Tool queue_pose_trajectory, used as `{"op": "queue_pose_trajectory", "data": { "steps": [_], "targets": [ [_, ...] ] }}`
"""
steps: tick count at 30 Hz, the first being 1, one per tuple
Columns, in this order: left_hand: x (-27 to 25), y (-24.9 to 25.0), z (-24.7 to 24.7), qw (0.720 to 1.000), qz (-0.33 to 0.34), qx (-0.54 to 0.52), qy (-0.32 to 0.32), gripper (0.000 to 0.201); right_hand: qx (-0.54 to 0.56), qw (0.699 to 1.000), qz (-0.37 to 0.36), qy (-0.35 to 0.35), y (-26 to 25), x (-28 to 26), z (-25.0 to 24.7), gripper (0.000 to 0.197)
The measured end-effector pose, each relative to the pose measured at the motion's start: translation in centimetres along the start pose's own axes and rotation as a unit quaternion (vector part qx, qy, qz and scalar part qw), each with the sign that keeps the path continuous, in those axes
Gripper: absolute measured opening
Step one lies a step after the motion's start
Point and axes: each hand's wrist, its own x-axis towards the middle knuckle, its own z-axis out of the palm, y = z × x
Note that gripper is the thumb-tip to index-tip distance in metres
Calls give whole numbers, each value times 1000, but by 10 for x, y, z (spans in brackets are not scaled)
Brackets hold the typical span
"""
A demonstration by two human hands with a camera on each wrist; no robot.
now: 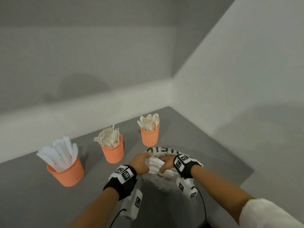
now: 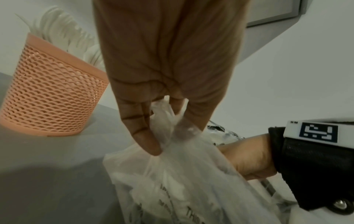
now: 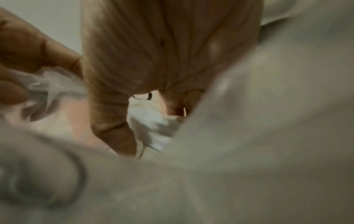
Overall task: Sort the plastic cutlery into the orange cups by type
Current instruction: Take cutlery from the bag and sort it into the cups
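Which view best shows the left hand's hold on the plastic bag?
The left wrist view: the left hand pinches the plastic bag with thumb and fingers. The head view shows both hands on it from above, fingers hidden. The right wrist view is blurred, mostly filled by bag.

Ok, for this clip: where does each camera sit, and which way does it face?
Head: worn high, looks down at the grey table, three orange cups, both forearms.
Left wrist: along the left hand pinching the plastic bag; fork cup behind.
Right wrist: along the right hand, amid blurred bag folds.
Shared: both wrist views show the bag and the opposite hand.
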Motion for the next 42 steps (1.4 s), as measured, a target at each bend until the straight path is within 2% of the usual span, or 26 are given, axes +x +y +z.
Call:
{"op": "queue_pose_trajectory", "data": {
  "steps": [7,9,11,14,17,20,21,23,32,35,38,41,42],
  "targets": [
    [-2,0,-1,1000,-9,-12,-5,52,-39,999,-13,13,0,-9,3,71],
    [-3,-1,-1,1000,-13,-17,-8,53,-44,999,3,11,-1,-9,2,56],
    [-2,-2,-2,1000,-15,-21,-8,53,-41,999,2,11,2,-6,2,22],
    [0,-3,-2,999,-14,-28,-9,52,-24,999,0,21,3,-2,5,36],
    [0,-3,-1,999,-21,-35,-11,53,-28,999,14,7,-1,-4,5,27],
    [1,-4,1,998,-30,-50,-15,53,-34,999,27,-9,-1,-5,7,66],
    [1,-4,1,998,-35,-59,-17,53,-31,999,26,-13,-1,-5,8,74],
    [1,-4,0,997,-39,-62,-18,54,-18,1000,22,-12,-2,-4,10,77],
    [3,4,-5,994,-47,-92,-21,54,49,998,-36,14,7,-12,1,59],
    [4,9,-7,995,-49,-88,3,50,57,997,-45,18,8,-20,-4,57],
    [6,10,-7,996,-51,-68,32,48,86,992,-85,31,7,-33,-12,38],
    [8,9,-6,991,-52,-121,0,54,198,971,-117,68,2,-41,-18,13],
    [8,8,-5,986,-54,-155,-14,54,238,959,-122,90,0,-43,-22,11]
  ]
}}
